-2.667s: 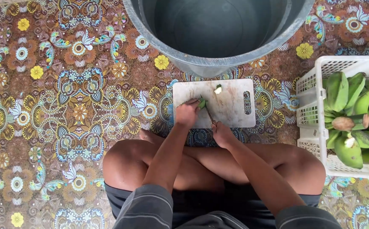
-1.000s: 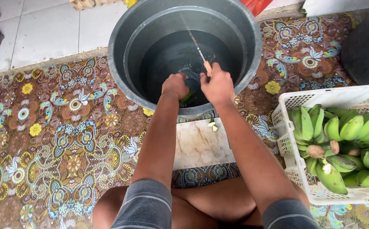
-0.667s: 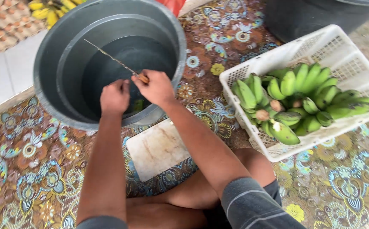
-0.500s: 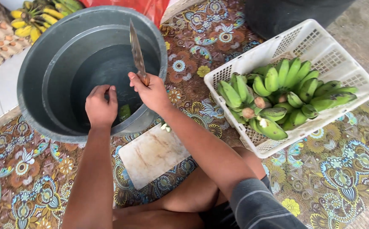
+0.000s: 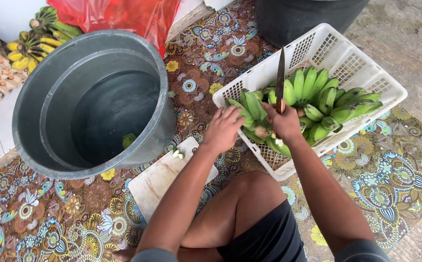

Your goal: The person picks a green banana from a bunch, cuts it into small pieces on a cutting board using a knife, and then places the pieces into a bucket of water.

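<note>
Head view
Right hand: the right hand point(image 5: 284, 123) is closed tight around the handle of a knife point(image 5: 280, 80). The fingers are curled all the way in, so the handle is hidden in the fist.
Knife: its long thin blade stands almost straight up out of the fist. The tip points up and away from the person, toward the far wall of the basket. The blade is right above the bananas.
Left hand: the left hand point(image 5: 224, 130) holds nothing. Its fingers point(image 5: 235, 114) are a little spread and reach over the near rim of the basket. The tips touch the green bananas point(image 5: 317, 99), or are just about to; I cannot tell which.
Bananas: a bunch lies in the white plastic basket point(image 5: 366, 73), just in front of both hands. Most of the bananas point up and to the right, away from the fingers.
Hands together: the two hands are near each other, left one just beside the right.
Other things: a white cutting board point(image 5: 160, 182) lies on the flowery mat point(image 5: 51, 218) by the person's knee. A big grey tub point(image 5: 94, 102) stands to the left of it. A red bag point(image 5: 119, 14) and some more bananas point(image 5: 31, 36), yellow and green, lie behind the tub.
</note>
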